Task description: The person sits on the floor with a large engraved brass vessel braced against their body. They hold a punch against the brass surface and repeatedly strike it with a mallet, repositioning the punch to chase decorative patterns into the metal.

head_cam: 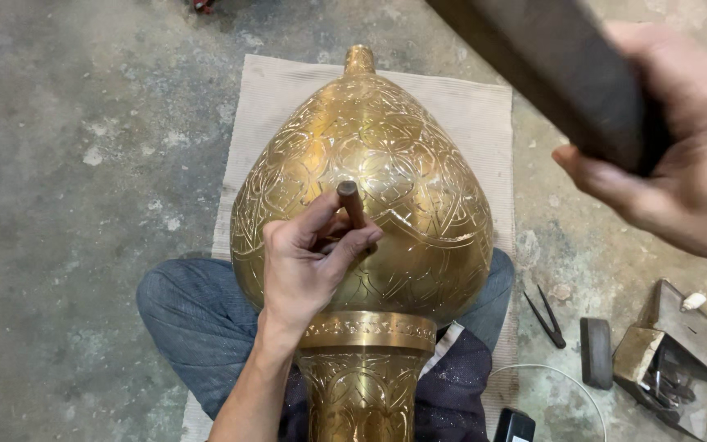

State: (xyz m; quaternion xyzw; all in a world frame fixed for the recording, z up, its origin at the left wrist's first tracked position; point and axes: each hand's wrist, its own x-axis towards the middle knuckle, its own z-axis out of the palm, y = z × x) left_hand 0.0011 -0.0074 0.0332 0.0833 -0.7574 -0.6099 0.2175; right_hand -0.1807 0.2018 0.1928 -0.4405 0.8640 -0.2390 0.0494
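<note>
Already much of the brass vessel [370, 188] at mid-frame bore engraving; the left hand [308, 262] pinched a chisel [351, 205] against it, the right hand [681, 164] gripped a raised mallet [566, 74] upper right.

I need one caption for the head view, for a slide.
Left hand holds a chisel against an engraved brass vase; right hand raises a dark block.

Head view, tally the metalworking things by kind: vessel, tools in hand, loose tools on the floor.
Engraved brass vessel: 1
Punch in the left hand grip: 1
Dark block raised in the right hand grip: 1
Loose on the floor, black dividers and dark block: 2
Total: 5
</note>
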